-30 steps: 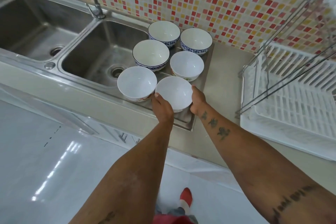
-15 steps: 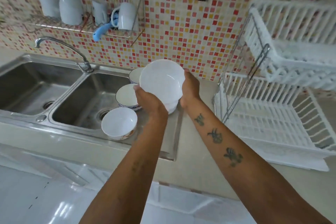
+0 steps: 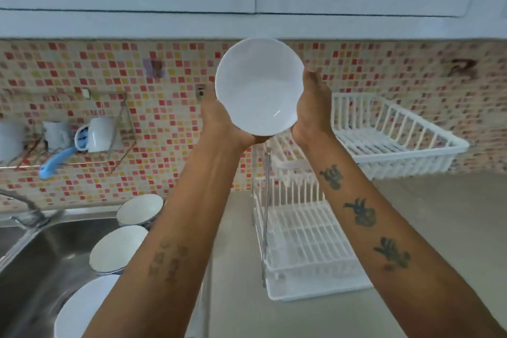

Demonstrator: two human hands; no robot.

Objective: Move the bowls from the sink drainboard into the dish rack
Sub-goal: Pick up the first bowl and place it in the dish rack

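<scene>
1. Head view is showing three bowls (image 3: 118,249) sitting on the sink drainboard (image 3: 204,296), left of the dish rack (image 3: 304,241).
2. Dish rack is standing on the worktop (image 3: 439,228), its upper tier (image 3: 395,140) against the tiled wall (image 3: 109,85).
3. Left hand (image 3: 219,121) and right hand (image 3: 311,107) are clasping a white bowl (image 3: 259,86) from both sides, fingers curled around its rim.
4. White bowl is being held high, tilted toward the camera, above the dish rack's left end and level with the upper tier.
</scene>
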